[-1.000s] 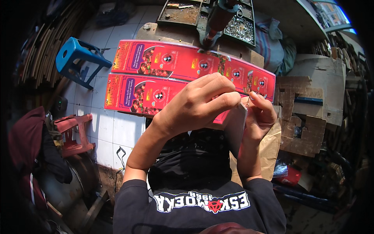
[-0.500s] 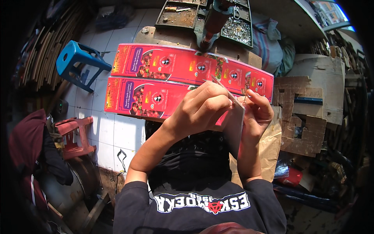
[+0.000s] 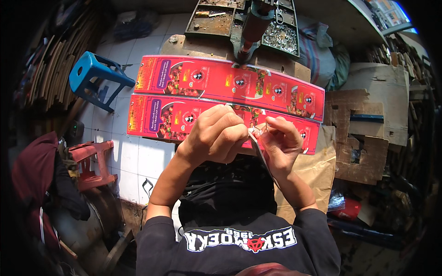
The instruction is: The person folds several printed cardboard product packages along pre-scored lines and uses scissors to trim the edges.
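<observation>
My left hand (image 3: 216, 133) is closed, its fingers bent over the upper end of a thin board panel (image 3: 260, 155). That panel stands nearly edge-on between my hands, so only a narrow grey strip of it shows. On its right side my right hand (image 3: 282, 145) pinches a thin strand (image 3: 266, 127) near the panel's top corner; whether it is wire or string I cannot tell. Beneath and beyond my hands lie two long red printed panels, a far one (image 3: 221, 80) and a near one (image 3: 177, 108), the near one partly hidden by my hands.
A press-like machine (image 3: 253, 32) stands behind the panels, beside a metal tray (image 3: 216, 20) of small metal parts. At left are a blue stool (image 3: 87, 76) and a red stool (image 3: 94, 165). Brown paper (image 3: 311, 177) and cut cardboard (image 3: 354, 161) lie to the right.
Both hands have moved left and slightly down with the held panel, which has turned more edge-on. More of the near red panel's right end now shows.
</observation>
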A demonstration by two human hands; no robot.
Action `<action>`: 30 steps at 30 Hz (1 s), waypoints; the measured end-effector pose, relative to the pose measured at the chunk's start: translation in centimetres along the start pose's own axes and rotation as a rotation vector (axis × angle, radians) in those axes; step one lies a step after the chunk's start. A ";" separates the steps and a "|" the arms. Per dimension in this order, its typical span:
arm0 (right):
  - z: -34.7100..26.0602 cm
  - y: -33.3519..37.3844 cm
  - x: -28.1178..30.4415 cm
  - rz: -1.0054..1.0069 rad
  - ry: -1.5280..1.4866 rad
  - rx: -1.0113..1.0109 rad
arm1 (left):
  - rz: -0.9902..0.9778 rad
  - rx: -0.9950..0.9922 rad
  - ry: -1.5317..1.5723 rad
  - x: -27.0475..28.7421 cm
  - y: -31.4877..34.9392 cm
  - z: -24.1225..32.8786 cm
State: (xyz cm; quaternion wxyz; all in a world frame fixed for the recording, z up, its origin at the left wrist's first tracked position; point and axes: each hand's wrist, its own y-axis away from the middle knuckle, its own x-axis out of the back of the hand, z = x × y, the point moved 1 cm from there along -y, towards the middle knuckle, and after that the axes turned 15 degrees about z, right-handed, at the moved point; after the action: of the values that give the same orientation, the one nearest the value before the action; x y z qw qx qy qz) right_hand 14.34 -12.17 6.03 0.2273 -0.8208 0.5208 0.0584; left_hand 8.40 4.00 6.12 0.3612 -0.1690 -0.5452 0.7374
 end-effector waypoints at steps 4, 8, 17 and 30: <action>1.1 1.3 -1.0 0.063 -0.087 -0.019 | 0.067 0.031 0.001 0.4 0.9 0.3; 1.1 2.3 -1.6 0.160 -0.110 -0.021 | 0.305 0.200 0.137 -0.8 2.7 1.3; 0.8 2.2 -1.9 0.351 0.061 0.076 | 0.622 1.092 0.615 -1.6 5.0 5.8; 2.0 3.9 -3.2 0.242 0.139 0.096 | 0.423 1.133 0.308 2.0 6.8 8.8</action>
State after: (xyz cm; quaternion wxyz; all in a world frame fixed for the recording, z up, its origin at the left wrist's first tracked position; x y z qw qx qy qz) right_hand 9.73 -10.01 4.08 0.2212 -0.7422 0.6326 0.0033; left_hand -0.97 -1.52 3.15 0.3156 -0.1600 0.0342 0.9347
